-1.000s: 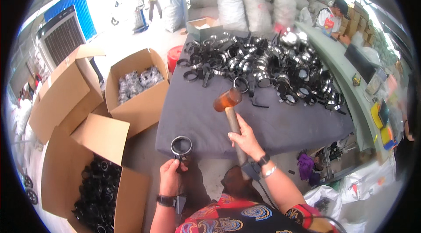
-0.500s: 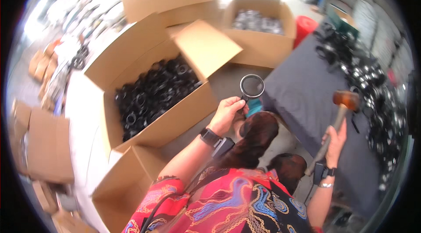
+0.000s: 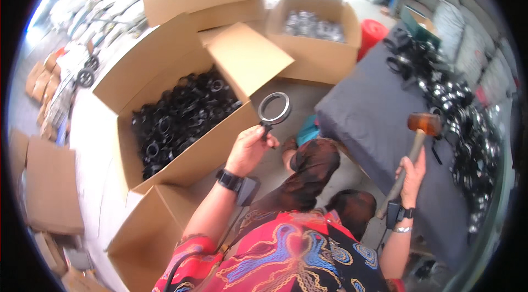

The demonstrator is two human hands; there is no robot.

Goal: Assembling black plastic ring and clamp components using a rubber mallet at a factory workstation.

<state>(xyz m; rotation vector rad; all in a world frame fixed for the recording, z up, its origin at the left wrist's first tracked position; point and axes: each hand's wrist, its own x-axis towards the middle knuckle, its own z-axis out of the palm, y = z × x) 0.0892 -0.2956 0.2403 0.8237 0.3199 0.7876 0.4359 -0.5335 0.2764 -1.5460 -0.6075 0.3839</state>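
Observation:
My left hand (image 3: 248, 149) is closed on the short black handle of a magnifying glass (image 3: 274, 108), round with a silver and black rim. It is raised beside the near right wall of a large cardboard box (image 3: 192, 157), full of black rings and handled pieces (image 3: 187, 110). On the right, my right hand (image 3: 411, 177) grips a mallet (image 3: 424, 124) by its grey handle. The mallet's amber-brown head points away from me, over a table covered in dark grey cloth (image 3: 368, 110). Along the table's far right lies a heap of black and silver pieces (image 3: 459, 110).
Behind stands another cardboard box (image 3: 313, 58) with clear and silvery pieces inside. A red round container (image 3: 373, 36) is beside the table's far corner. An open carton (image 3: 146, 231) stands near my left elbow. Stacked sacks (image 3: 451, 22) line the right side.
My left hand has moved left with the magnifying glass, nearer the large box. The whole view has shifted a little; my right hand keeps its grip on the mallet.

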